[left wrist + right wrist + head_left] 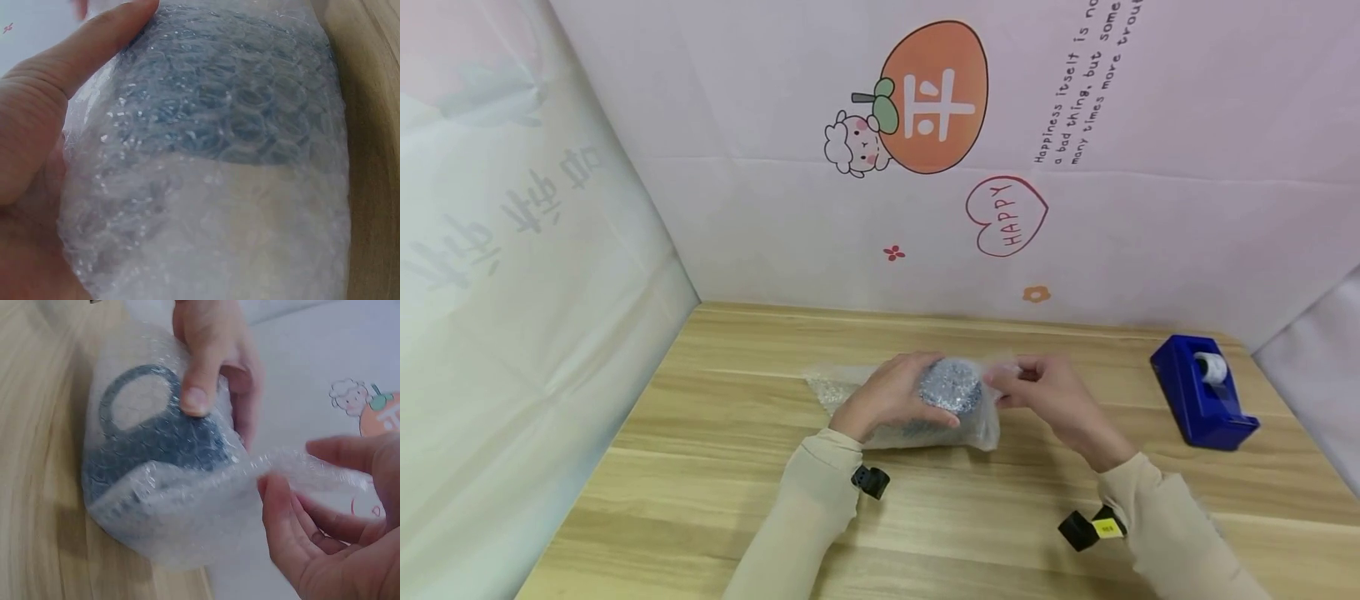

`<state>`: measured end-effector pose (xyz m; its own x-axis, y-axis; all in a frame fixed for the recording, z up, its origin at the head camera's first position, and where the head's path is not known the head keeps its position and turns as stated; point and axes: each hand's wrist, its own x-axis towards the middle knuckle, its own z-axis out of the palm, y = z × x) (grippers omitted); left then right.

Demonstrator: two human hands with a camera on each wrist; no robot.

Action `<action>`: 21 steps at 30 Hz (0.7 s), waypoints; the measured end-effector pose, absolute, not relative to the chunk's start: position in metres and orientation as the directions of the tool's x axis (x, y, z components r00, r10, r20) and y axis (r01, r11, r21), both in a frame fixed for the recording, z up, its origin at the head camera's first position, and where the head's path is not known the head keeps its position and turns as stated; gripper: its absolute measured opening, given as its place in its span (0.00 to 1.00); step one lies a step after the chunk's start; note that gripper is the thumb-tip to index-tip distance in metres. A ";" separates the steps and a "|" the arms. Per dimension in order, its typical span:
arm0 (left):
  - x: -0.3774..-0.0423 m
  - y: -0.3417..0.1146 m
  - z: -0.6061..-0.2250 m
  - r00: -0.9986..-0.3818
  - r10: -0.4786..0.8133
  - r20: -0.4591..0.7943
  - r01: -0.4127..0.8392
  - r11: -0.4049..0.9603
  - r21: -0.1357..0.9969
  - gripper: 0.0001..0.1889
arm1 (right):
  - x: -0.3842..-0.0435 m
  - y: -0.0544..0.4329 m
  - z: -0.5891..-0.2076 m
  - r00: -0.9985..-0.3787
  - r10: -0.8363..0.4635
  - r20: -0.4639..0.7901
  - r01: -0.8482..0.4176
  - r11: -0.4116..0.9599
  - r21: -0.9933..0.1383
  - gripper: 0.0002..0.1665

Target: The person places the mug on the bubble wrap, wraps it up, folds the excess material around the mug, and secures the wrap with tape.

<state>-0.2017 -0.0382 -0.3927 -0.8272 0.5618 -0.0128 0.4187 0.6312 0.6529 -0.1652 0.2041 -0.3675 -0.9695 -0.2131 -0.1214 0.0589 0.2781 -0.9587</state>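
A wood-grain table (700, 500) meets a printed white sheet (775, 233), with a blue tape dispenser (1198, 396) near the table's right edge. Between the 2 hands rests a cup (165, 444), the left hand (895, 392) curled round its wrapped side, the right hand (1060, 404) pinching the loose end of the bubble wrap (206, 522). Through the clear bubbles it shows dark blue and pale, ring-handled.

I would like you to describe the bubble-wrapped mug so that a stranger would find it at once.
In the head view, start at the wooden table and look left of the blue tape dispenser. There the left hand grips the mug while the right hand pinches its loose bubble wrap. Unlike the dispenser, the mug has a dark looped handle, seen through the wrap.
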 end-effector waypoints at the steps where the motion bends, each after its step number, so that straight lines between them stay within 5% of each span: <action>1: -0.202 -0.038 -0.393 -0.827 0.563 -0.008 0.420 0.626 0.657 0.52 | -0.165 0.202 -0.368 -0.969 -0.220 -0.113 0.043 0.300 -0.953 0.25; 5: -0.203 -0.039 -0.396 -0.825 0.565 0.002 0.421 0.614 0.667 0.51 | -0.163 0.199 -0.370 -0.960 -0.272 -0.069 -0.033 0.353 -0.935 0.27; 12: -0.202 -0.041 -0.397 -0.838 0.546 -0.024 0.387 0.624 0.679 0.53 | -0.163 0.203 -0.382 -0.891 -0.427 0.154 -0.323 0.359 -0.876 0.12; 17: -0.202 -0.042 -0.402 -0.846 0.532 -0.034 0.344 0.593 0.728 0.53 | -0.165 0.193 -0.395 -0.739 -0.533 0.412 -0.660 0.449 -0.602 0.13; 21: -0.201 -0.042 -0.403 -0.850 0.525 -0.041 0.324 0.582 0.746 0.53 | -0.166 0.184 -0.400 -0.657 -0.567 0.497 -0.754 0.512 -0.412 0.17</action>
